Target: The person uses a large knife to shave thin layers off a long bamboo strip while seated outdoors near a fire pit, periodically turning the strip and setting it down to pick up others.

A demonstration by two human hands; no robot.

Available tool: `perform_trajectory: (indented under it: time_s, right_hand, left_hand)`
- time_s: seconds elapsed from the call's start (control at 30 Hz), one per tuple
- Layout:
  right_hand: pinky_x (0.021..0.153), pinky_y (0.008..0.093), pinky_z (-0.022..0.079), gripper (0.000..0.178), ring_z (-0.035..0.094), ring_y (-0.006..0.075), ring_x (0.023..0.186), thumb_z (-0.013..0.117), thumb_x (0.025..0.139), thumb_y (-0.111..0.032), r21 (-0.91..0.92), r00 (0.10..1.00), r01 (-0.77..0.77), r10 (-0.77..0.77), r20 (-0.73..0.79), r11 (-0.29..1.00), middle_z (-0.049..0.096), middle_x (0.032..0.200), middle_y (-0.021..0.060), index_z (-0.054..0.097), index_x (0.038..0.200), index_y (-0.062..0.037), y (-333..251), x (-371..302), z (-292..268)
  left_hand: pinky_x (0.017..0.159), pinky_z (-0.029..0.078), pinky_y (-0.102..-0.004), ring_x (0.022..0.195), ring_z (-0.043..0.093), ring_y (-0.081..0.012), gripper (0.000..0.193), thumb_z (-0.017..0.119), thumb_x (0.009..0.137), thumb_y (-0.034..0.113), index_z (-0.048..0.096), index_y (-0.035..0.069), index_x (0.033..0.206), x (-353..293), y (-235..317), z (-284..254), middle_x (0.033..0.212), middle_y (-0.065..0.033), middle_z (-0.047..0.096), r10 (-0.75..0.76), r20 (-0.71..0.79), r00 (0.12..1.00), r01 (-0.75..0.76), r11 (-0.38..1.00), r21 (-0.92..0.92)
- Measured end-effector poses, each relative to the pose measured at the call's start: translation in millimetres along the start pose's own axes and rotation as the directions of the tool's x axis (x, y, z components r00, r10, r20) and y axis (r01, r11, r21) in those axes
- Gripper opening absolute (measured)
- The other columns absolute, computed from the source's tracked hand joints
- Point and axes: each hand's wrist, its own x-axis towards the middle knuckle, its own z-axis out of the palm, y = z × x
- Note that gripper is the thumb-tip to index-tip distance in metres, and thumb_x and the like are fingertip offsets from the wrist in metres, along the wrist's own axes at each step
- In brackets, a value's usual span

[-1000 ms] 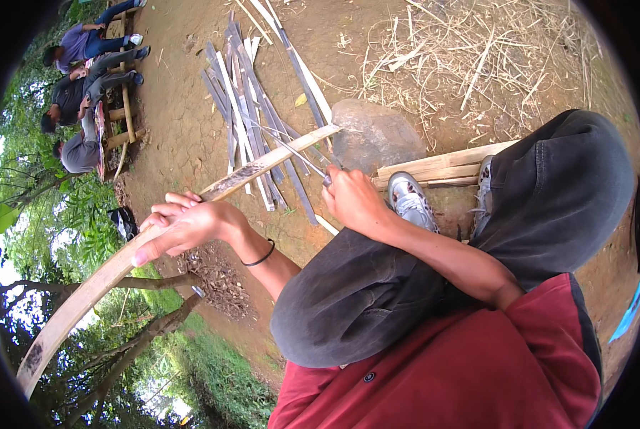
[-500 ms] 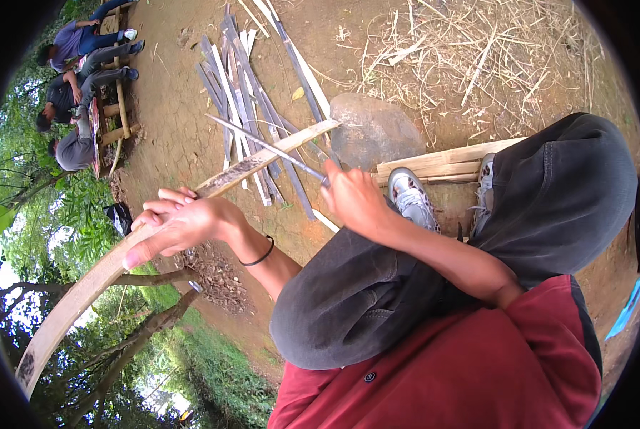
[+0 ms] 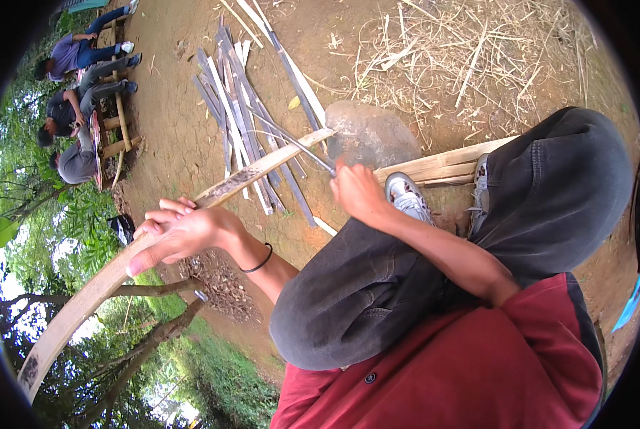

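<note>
My left hand point(image 3: 187, 232) is wrapped round a long, pale strip of split bamboo point(image 3: 95, 289) that has dark blotches. The strip slants from the lower left up to a rounded stone point(image 3: 373, 134), where its far end meets or overlaps the stone's left edge. In my right hand point(image 3: 359, 189) is the handle of a knife, mostly hidden by the fingers. Its thin grey blade point(image 3: 318, 160) crosses the strip near that far end, pointing up and left. Whether the edge bites into the bamboo cannot be made out.
Dark and pale bamboo strips point(image 3: 245, 121) lie piled beyond my hands. Thin shavings point(image 3: 448, 57) cover the ground at the upper right. Split bamboo point(image 3: 441, 166) lies by my shoes point(image 3: 408, 196). Several people point(image 3: 84, 107) sit on a bamboo bench at the upper left.
The knife has moved right along the strip toward its far end, and my right hand has shifted slightly right with it. My left hand keeps its hold on the strip.
</note>
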Motion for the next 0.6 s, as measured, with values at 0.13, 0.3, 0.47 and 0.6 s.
perform_trajectory:
  time_s: [0.13, 0.3, 0.47, 0.6]
  right_hand:
    - [0.068, 0.0481, 0.055, 0.026, 0.067, 0.0418, 0.075, 0.059, 0.087, -0.013, -0.003, 0.985, 0.050, -0.049, 0.165, 0.999, 0.065, 0.077, 0.0281, 0.059, 0.100, 0.0101, -40.7, -20.1, -23.5]
    - [0.064, 0.0471, 0.055, 0.020, 0.067, 0.0405, 0.072, 0.058, 0.085, -0.010, -0.053, 0.999, -0.017, 0.015, -0.038, 0.998, 0.065, 0.078, 0.0279, 0.062, 0.090, 0.0091, 25.0, 7.6, 5.8]
    - [0.065, 0.0480, 0.055, 0.022, 0.067, 0.0414, 0.072, 0.058, 0.086, -0.012, 0.017, 0.997, 0.074, -0.074, 0.029, 0.997, 0.064, 0.075, 0.0295, 0.062, 0.085, 0.0090, -21.9, -10.1, -15.4]
    - [0.064, 0.0495, 0.053, 0.023, 0.065, 0.0437, 0.070, 0.061, 0.086, -0.014, -0.022, 0.997, 0.072, -0.072, 0.004, 0.997, 0.062, 0.066, 0.0279, 0.061, 0.082, 0.0089, -21.0, -17.6, -13.1]
  left_hand:
    - [0.030, 0.025, -0.0223, 0.039, 0.024, -0.0105, 0.069, 0.023, 0.086, 0.079, 0.029, 0.012, 0.070, -5.5, 3.1, -0.5, 0.053, 0.0009, 0.024, -0.006, 0.020, 1.000, 0.007, 1.000, -0.020]
    - [0.030, 0.026, -0.0228, 0.039, 0.026, -0.0111, 0.069, 0.025, 0.087, 0.078, 0.030, 0.012, 0.070, -4.4, 2.8, 1.8, 0.053, 0.0008, 0.025, -0.053, -0.019, 0.998, 0.052, 0.998, -0.034]
    - [0.032, 0.020, -0.0255, 0.040, 0.019, -0.0126, 0.071, 0.024, 0.084, 0.081, 0.026, 0.012, 0.071, -0.1, -2.5, 0.8, 0.052, 0.0004, 0.018, 0.010, -0.052, 0.999, -0.009, 1.000, 0.028]
    - [0.032, 0.021, -0.0258, 0.040, 0.020, -0.0128, 0.071, 0.025, 0.084, 0.082, 0.026, 0.011, 0.071, -6.9, 3.2, 4.0, 0.052, 0.0005, 0.018, -0.036, -0.015, 0.999, 0.036, 0.999, 0.012]
